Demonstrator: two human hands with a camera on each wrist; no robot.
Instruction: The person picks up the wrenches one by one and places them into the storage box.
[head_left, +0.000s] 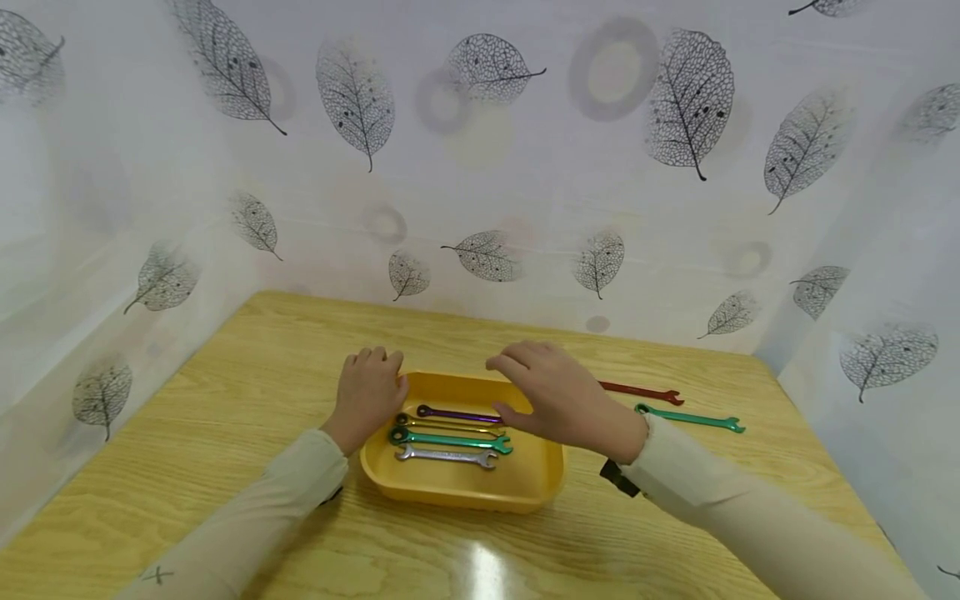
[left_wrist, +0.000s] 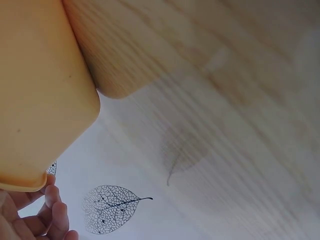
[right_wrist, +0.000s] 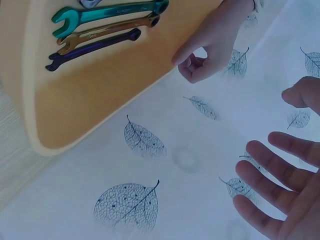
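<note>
My left hand (head_left: 369,396) pinches the far left rim of a yellow plastic tray (head_left: 465,502); in the left wrist view its curled fingers (left_wrist: 54,207) are at the tray's rim. Over the tray's right side hovers my right hand (head_left: 558,398), fingers spread and holding nothing, as the right wrist view also shows. Inside the tray, several combination wrenches lie side by side: a silver wrench (head_left: 446,455) nearest me, then a green wrench (head_left: 450,438), a gold wrench (head_left: 450,425) and a purple wrench (head_left: 459,414). The right hand partly covers the purple one's end in the head view.
On the wooden table (head_left: 270,367), right of the tray, lie a red wrench (head_left: 647,392) and another green wrench (head_left: 697,417), both partly behind the right hand and sleeve. A white leaf-printed cloth (head_left: 480,192) hangs around the table's back and sides.
</note>
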